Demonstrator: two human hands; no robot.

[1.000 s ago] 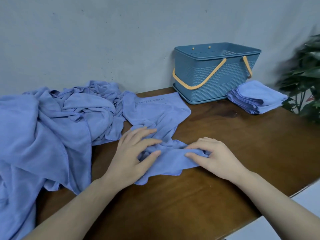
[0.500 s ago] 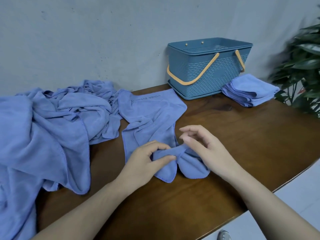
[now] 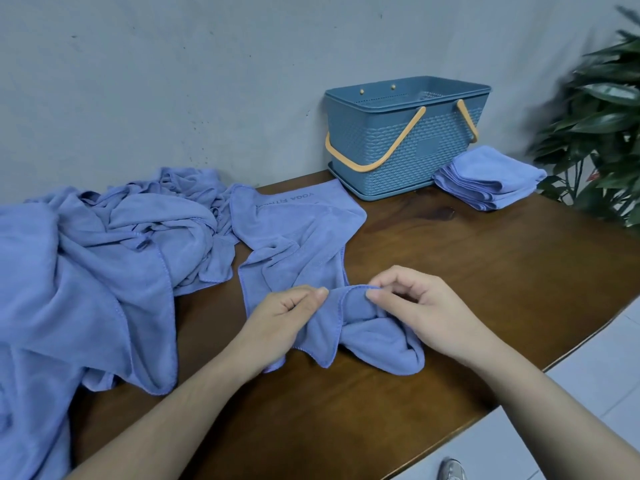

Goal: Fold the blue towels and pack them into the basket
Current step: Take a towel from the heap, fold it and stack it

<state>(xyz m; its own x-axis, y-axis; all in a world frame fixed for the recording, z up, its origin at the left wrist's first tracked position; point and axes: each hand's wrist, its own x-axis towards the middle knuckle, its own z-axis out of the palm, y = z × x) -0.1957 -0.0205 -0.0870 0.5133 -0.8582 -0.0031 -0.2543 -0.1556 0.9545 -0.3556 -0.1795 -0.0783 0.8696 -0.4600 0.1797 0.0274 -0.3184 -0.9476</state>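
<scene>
Clearly limp and light, the blue microfibre towel (image 3: 298, 244) sags; your left hand (image 3: 287, 317) and right hand (image 3: 426, 313) pinch its hemmed edge close together, so regrip at the corners.

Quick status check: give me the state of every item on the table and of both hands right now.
Left hand: pinching the towel's edge.
Right hand: pinching the same edge.
Held towel: crumpled, unfolded, lying on the table.
Towel pile: heaped, unfolded.
Folded stack: neat, beside the basket, not packed.
Basket: upright, handles down, no towels visible inside.
</scene>
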